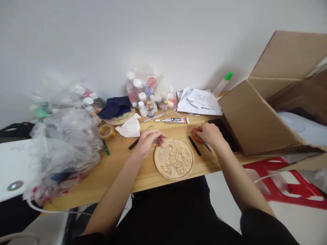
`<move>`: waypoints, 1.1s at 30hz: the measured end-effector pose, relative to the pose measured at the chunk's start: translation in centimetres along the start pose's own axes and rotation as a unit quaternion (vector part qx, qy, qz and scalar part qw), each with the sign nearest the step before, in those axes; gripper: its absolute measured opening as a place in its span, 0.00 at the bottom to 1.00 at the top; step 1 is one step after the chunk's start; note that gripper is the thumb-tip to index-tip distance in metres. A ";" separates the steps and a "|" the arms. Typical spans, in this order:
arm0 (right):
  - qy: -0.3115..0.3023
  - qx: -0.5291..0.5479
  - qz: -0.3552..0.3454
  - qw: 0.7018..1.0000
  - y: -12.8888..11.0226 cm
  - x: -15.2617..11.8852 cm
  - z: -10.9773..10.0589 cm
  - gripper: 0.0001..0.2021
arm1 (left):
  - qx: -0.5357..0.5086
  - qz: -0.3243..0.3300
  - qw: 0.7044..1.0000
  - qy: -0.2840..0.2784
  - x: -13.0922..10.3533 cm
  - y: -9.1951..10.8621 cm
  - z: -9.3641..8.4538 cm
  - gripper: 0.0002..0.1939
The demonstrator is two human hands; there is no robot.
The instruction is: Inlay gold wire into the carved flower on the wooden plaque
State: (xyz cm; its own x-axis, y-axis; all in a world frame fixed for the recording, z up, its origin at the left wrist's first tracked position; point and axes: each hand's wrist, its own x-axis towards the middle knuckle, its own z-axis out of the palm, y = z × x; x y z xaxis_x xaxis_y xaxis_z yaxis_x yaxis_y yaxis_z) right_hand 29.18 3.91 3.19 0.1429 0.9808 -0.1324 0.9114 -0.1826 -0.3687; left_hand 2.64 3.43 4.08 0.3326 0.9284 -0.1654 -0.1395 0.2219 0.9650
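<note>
A round wooden board lies near the table's front edge, with a flower design outlined in gold lines on it. Over its upper left rim is my left hand, fingers drawn together in a pinch; whatever they hold is too small to make out. My right hand is closed on red-handled scissors to the right of the board, the blades pointing down towards the table's front. Between board and scissors rests a slim black tool. Another dark stick lies partly behind my left hand.
A B-7000 glue tube, small bottles and papers line the back. Left are a gold wire spool, white tissue and plastic bags. An open cardboard box stands right, beside a black flat object.
</note>
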 end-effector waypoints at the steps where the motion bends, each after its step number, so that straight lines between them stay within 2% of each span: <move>1: 0.002 -0.006 0.015 1.000 -0.3 -0.4 -0.2 0.11 | 0.003 0.013 1.000 -0.017 -0.5 0.5 0.3 0.11; 4: 0.022 -0.014 0.052 0.998 -1.8 -2.2 -1.5 0.11 | 0.016 0.048 0.997 -0.066 -2.3 2.0 1.2 0.11; 7: 0.042 0.019 0.024 0.999 -3.7 -4.8 -3.1 0.07 | 0.028 0.067 0.991 -0.109 -4.2 3.4 2.1 0.10; 8: 0.045 0.056 -0.008 0.997 -4.3 -5.8 -3.7 0.08 | 0.041 0.081 0.987 -0.134 -4.7 3.7 2.4 0.11; 9: 0.056 0.167 -0.071 0.982 -5.0 -6.9 -4.2 0.09 | 0.056 0.093 0.983 -0.151 -5.1 4.0 2.6 0.12; 11: 0.053 0.322 -0.189 0.926 -6.2 -9.0 -5.0 0.10 | 0.102 0.126 0.973 -0.167 -5.8 4.4 3.1 0.13; 14: 0.060 0.353 -0.289 0.888 -7.4 -11.3 -5.5 0.05 | 0.197 0.201 0.947 -0.156 -6.6 4.9 3.8 0.14; 16: 0.070 0.354 -0.322 0.875 -7.7 -12.2 -5.5 0.06 | 0.256 0.244 0.923 -0.149 -7.0 5.1 4.2 0.16; 18: 0.085 0.355 -0.335 0.869 -7.7 -12.6 -5.2 0.07 | 0.293 0.266 0.906 -0.149 -7.4 5.4 4.5 0.18; 22: 0.110 0.359 -0.352 0.857 -7.4 -13.2 -4.8 0.10 | 0.330 0.271 0.890 -0.157 -8.2 5.8 4.6 0.16; 27: 0.111 0.388 -0.364 0.839 -7.1 -14.1 -4.8 0.11 | 0.340 0.279 0.881 -0.173 -9.3 5.9 4.8 0.17; 33: 0.112 0.400 -0.364 0.833 -6.9 -15.6 -5.0 0.11 | 0.331 0.312 0.875 -0.164 -10.8 5.6 5.4 0.16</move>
State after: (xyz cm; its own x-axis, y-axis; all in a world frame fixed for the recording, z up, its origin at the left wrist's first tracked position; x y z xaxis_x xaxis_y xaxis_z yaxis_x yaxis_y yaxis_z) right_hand 22.55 -9.80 12.42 -0.1858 0.8230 0.5368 0.2514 0.5679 -0.7838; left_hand 3.27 -6.94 12.37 0.6496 0.6480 0.3977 0.1456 -0.6194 0.7714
